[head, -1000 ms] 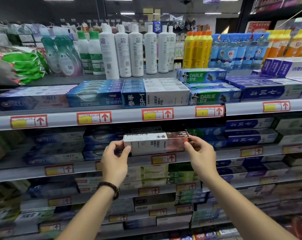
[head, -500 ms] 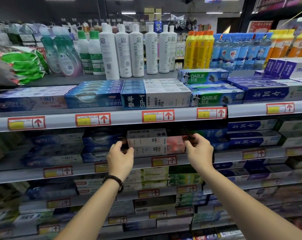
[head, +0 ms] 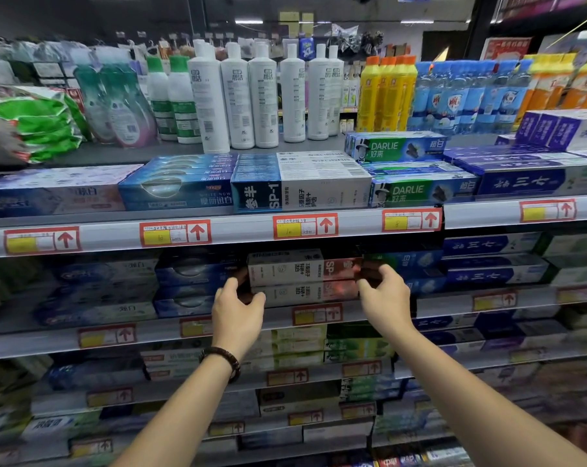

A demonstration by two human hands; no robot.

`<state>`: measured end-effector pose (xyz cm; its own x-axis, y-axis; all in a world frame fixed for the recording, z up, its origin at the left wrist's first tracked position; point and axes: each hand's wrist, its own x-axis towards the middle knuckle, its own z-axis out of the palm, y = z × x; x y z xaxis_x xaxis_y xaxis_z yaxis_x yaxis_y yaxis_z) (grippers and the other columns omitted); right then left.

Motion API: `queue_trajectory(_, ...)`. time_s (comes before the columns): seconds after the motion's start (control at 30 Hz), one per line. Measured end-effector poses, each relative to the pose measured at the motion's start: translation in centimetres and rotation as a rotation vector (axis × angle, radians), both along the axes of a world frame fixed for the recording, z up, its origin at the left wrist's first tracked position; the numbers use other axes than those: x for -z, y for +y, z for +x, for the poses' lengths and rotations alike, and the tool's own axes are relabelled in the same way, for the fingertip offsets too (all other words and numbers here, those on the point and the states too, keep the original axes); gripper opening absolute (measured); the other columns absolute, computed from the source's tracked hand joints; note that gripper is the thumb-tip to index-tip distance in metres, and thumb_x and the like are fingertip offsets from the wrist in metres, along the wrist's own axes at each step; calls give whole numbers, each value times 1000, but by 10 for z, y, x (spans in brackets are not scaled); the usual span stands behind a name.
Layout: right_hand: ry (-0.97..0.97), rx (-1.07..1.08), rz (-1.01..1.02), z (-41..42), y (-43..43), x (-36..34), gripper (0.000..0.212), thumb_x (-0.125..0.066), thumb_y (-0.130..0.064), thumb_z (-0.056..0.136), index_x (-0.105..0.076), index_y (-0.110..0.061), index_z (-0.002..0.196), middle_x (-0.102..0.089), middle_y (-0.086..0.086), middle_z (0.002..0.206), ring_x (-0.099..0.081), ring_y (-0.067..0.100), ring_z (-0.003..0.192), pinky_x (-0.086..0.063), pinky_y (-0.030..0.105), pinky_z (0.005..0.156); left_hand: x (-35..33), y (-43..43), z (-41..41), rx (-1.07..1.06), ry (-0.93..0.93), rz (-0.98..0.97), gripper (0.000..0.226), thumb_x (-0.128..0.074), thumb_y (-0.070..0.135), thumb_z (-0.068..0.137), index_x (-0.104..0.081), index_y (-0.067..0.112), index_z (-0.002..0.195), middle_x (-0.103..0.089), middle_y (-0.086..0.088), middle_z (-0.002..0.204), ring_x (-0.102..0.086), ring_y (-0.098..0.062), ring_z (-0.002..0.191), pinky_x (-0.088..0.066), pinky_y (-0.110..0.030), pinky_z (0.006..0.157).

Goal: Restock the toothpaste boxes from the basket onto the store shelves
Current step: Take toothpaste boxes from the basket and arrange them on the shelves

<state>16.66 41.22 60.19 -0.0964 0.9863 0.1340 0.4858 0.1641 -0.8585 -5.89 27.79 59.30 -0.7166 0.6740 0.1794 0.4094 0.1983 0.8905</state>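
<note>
The white-and-red toothpaste box (head: 285,269) lies on its twin on the second shelf (head: 157,333). The left hand (head: 238,310) and right hand (head: 384,298) curl at its ends, and I cannot tell whether they are gripping. If a finger snags as the hands pull away, it could drag the box off the stack.

Second shelf (head: 278,317): one toothpaste box (head: 285,268) lies on a lower box (head: 302,293), with the left hand (head: 238,311) at the stack's 9 o'clock end and the right hand (head: 384,298) at its 3 o'clock end. At 12 o'clock, on the upper shelf (head: 117,236), a row of boxes (head: 319,193) lies before standing bottles (head: 265,96).
</note>
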Motion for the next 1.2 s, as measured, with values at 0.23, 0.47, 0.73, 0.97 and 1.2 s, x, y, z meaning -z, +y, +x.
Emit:
queue_trajectory(0.23,-34,-33,-19,-2,1,6,42,-60,-23,105,-55,-11,145,-66,13,120,-66,32,102,-50,32,76,4,3,2,31,-21,-17,22,-70,33,96,-58,25,113,-66,-4,107,-65,-22,90,-57,-40,77)
queue_trajectory(0.47,1,-88,14,-2,-1,5,21,-62,-19,104,-53,-30,119,-60,-1,83,-58,12,67,-38,22,52,-2,5,8,88,-138,-21,41,-67,23,100,-52,25,138,-77,3,94,-72,-14,78,-55,-26,66)
queue_trajectory(0.73,23,-122,0,-7,0,8,18,-69,-25,101,-60,-25,117,-63,6,86,-62,23,76,-49,36,67,-3,8,11,88,-153,-66,62,-66,27,102,-38,19,156,-78,-2,102,-75,-10,67,-59,-26,57)
queue_trajectory(0.97,50,-118,12,-9,-3,9,19,-70,-27,100,-51,-30,101,-66,3,90,-63,24,82,-52,40,76,-8,4,20,102,-136,-57,46,-66,23,102,-46,20,143,-76,-5,103,-76,-8,73,-61,-26,57)
queue_trajectory(1.2,17,-116,-2,-12,-2,12,20,-70,-33,98,-60,-24,113,-69,2,94,-68,24,86,-60,46,84,-12,6,24,119,-205,-95,72,-66,28,102,-27,13,161,-79,2,85,-77,-16,74,-62,-31,67)
